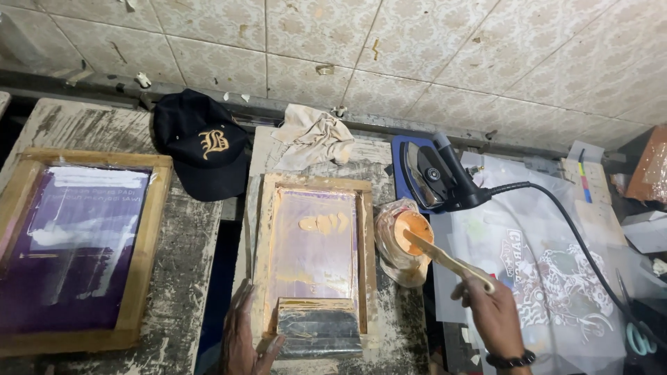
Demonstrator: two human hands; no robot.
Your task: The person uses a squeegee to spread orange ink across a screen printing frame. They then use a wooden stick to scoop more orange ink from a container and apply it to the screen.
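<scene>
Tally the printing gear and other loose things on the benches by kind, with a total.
Wooden screen frames: 2
Squeegee: 1
Ink tub: 1
Wooden stick, in right hand: 1
Iron: 1
Black cap: 1
Rag: 1
Total: 8

dim, warm overhead light; soft focus, dark lower corners

Left hand (244, 340) & scissors (640, 340) cut off by frame edge.
</scene>
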